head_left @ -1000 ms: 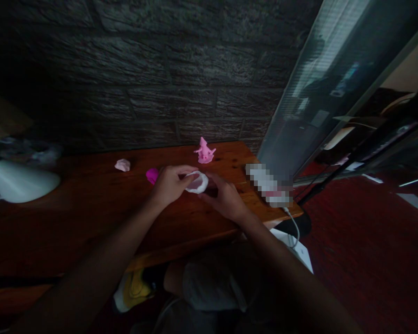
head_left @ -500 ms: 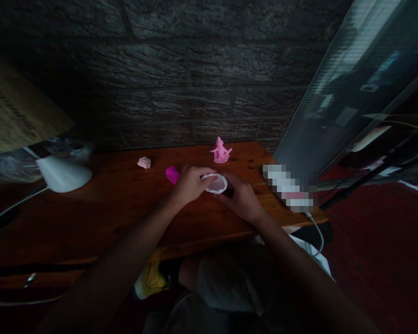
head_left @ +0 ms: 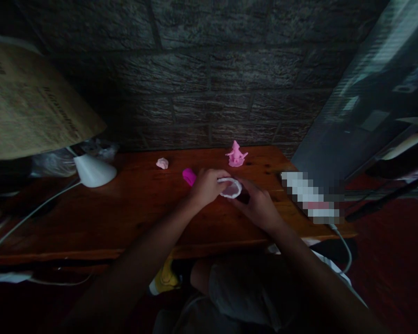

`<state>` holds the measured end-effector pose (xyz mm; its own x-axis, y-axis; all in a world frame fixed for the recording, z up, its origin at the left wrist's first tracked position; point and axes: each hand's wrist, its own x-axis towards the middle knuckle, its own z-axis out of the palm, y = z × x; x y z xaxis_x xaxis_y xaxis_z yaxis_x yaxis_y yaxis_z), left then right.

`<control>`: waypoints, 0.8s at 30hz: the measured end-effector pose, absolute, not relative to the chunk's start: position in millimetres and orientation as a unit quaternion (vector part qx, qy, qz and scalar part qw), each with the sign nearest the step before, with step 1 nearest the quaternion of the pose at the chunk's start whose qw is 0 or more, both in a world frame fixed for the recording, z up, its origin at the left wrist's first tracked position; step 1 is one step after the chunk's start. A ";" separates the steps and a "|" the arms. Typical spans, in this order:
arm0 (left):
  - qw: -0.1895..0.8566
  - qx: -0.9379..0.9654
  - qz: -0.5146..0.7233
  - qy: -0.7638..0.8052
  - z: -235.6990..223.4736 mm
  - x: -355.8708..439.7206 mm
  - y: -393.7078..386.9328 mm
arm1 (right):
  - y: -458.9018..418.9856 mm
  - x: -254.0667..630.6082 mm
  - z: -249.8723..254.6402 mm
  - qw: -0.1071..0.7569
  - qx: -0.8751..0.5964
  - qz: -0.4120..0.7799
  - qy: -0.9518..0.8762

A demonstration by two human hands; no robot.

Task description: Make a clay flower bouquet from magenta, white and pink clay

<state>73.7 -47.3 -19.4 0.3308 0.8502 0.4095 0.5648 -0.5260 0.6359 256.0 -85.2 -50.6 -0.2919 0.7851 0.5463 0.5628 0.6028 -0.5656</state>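
Observation:
Between my hands is a small white bowl with an uneven, wavy rim, tilted so that its hollow faces me. My left hand pinches the bowl's left side, thumb over the rim. Around its right side curves my right hand, thumb low at the front and fingers behind; some fingertips are hidden. Just left of my left hand lies a bright magenta lump, partly covered by that hand. A pink figure with a pointed top and outstretched arms stands behind the bowl. Farther left sits a pale pink crumpled lump.
The wooden table meets a dark stone wall. At the left stands a lamp with a white base and a brown paper shade. A blurred-out white object with a cable lies near the right edge.
The whole view has shifted, so everything appears farther right. My hands keep hold of the white bowl, which is tilted slightly differently. The other objects stay in place on the table.

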 end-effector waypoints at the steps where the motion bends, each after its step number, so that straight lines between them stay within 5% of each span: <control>1: 0.192 0.795 0.362 0.448 -18.6 73.3 -47.5 | -85.8 255.4 -50.9 0.412 -0.424 0.124 -0.797; 11: 0.204 0.783 0.361 0.465 -16.8 71.0 -47.8 | -88.3 254.1 -49.5 0.399 -0.418 0.109 -0.809; 18: 0.460 0.678 0.444 0.363 -18.6 69.0 -41.1 | -85.3 263.0 -44.3 0.455 -0.436 0.242 -0.737; 24: 0.530 0.677 0.457 0.228 -25.8 79.8 -49.8 | -84.3 261.6 -43.7 0.573 -0.406 0.302 -0.645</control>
<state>79.8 -49.8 -25.8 0.4782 0.7929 0.3777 -0.1753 -0.3352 0.9257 261.6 -84.3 -43.7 -0.0137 0.8694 0.4939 0.1764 0.4883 -0.8546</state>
